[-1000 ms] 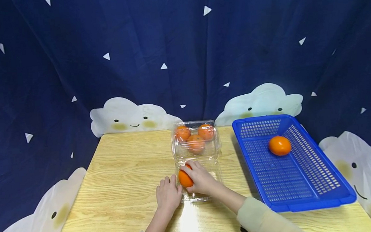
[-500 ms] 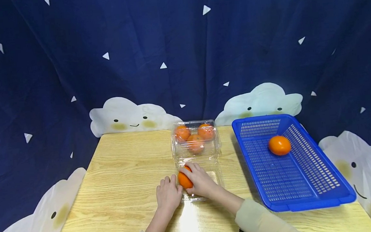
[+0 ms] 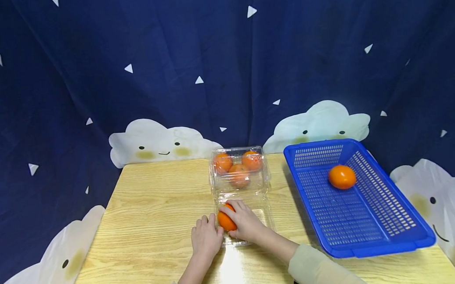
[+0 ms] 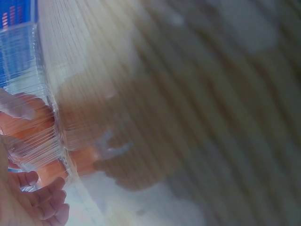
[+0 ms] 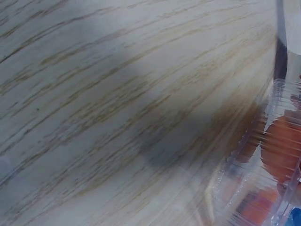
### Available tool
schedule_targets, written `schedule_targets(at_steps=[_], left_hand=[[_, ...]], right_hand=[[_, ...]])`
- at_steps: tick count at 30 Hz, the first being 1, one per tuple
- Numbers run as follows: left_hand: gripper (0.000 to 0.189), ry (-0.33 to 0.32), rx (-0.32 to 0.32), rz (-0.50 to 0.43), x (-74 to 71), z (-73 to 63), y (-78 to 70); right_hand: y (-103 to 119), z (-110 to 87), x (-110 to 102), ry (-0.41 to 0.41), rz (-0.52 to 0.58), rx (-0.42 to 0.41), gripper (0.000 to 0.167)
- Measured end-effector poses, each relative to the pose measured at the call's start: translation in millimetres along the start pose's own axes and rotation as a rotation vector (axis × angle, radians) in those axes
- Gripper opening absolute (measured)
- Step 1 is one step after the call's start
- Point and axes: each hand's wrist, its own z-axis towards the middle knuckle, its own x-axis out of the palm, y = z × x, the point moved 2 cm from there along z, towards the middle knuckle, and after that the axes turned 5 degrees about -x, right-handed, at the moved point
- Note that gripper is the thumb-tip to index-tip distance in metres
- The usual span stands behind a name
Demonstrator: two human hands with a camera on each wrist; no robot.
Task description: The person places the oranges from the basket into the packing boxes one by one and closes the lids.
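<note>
In the head view my right hand (image 3: pixel 246 222) grips an orange (image 3: pixel 226 221) inside a low clear plastic box (image 3: pixel 263 212). Its fingers lie over the fruit's top and right side. My left hand (image 3: pixel 206 239) rests at the box's left edge, fingers loosely bent and near the orange. The left wrist view shows my left fingers (image 4: pixel 49 202) beside the clear wall, with orange colour showing through it. Through the clear side in the right wrist view, the orange (image 5: pixel 281 148) is partly visible; the hand's grip is mostly out of sight there.
Behind the box, three oranges (image 3: pixel 239 175) lie within a second clear plastic section (image 3: pixel 254 185); whether the two are joined I cannot tell. A blue basket (image 3: pixel 329 240) at the right holds one orange (image 3: pixel 342 177). A dark curtain (image 3: pixel 167 76) hangs behind the wooden table (image 3: pixel 156 195).
My right hand has shifted slightly toward the front of the box with the orange still in its grip. The left hand stays in place.
</note>
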Motion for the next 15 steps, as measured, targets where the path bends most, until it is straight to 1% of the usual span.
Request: schedule_targets(at_steps=[15], left_hand=[[0.028,-0.002,0.002,-0.003,-2.7,-0.6,-0.5]], right_hand=[[1.2,-1.8,-3.3,0.026,-0.005,-0.001,0.077]])
